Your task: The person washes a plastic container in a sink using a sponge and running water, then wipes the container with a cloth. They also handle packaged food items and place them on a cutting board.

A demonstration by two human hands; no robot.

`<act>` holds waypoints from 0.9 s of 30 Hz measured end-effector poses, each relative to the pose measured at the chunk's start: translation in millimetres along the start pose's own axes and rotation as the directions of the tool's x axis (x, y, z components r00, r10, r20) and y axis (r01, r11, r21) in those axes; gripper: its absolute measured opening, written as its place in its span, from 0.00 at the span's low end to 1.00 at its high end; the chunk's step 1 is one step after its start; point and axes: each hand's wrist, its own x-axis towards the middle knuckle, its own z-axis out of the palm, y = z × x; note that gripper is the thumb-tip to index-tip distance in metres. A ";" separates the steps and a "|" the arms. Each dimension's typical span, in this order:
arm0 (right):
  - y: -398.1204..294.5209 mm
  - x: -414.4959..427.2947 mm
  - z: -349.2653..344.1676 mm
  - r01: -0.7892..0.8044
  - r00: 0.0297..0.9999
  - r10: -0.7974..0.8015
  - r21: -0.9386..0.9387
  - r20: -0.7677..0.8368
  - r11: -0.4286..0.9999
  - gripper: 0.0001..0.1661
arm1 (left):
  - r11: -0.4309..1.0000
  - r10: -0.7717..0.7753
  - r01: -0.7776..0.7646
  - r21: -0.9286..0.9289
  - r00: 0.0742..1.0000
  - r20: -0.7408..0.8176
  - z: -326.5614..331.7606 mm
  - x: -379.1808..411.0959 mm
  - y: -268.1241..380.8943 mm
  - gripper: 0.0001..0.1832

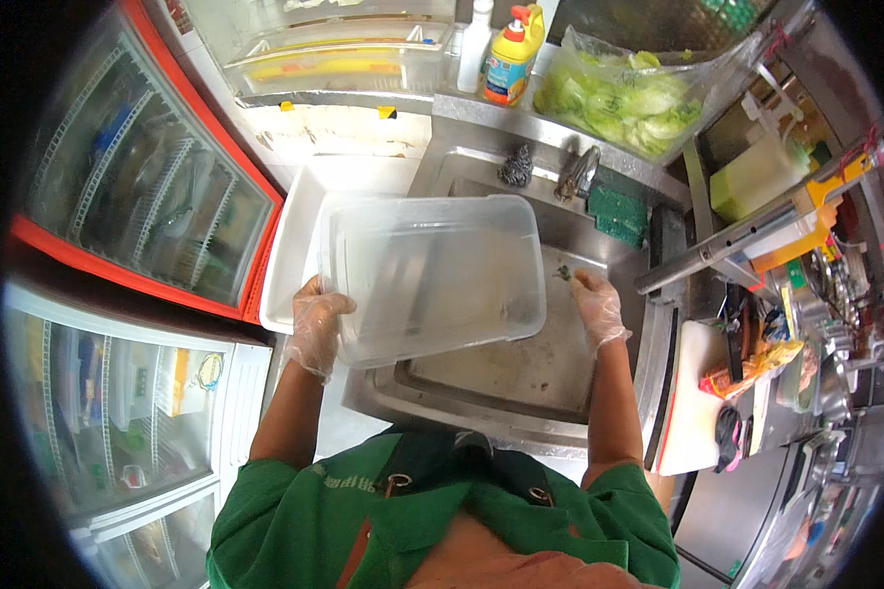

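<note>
My left hand (319, 324), in a thin clear plastic glove, grips the near left edge of a translucent plastic tub (442, 272). The tub is tilted and held above a stainless steel sink (516, 368), its far end over the basin. Over the right side of the basin, my right hand (597, 305), gloved the same way, pinches a small dark green scrap of leaf (563, 273) between thumb and fingers. A few dark specks lie on the sink floor.
A white plastic bin (283, 272) stands left of the sink, beside glass-door fridges (155, 184). Along the back ledge are a yellow pump bottle (514, 59) and a bag of lettuce (619, 103). Green scouring pads (617, 213) and a steel scrubber (516, 168) sit nearby. A cutting board (696, 405) lies right.
</note>
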 end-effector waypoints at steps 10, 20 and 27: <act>-190.1 70.9 4.4 0.286 0.955 -0.291 -0.083 -0.062 0.955 0.19 | 0.988 -0.080 0.082 -0.133 0.997 0.016 -21.2 9.2 -11.7 0.17; -297.3 179.6 -35.7 0.687 0.630 -0.774 -0.418 -0.067 0.595 0.31 | 0.775 -0.244 0.173 -0.607 0.969 -0.036 40.6 71.2 39.9 0.10; -363.6 243.9 -37.3 0.465 0.882 -0.434 -0.191 0.186 0.864 0.37 | 0.720 -0.195 0.127 -0.682 0.980 -0.023 74.9 89.4 72.5 0.04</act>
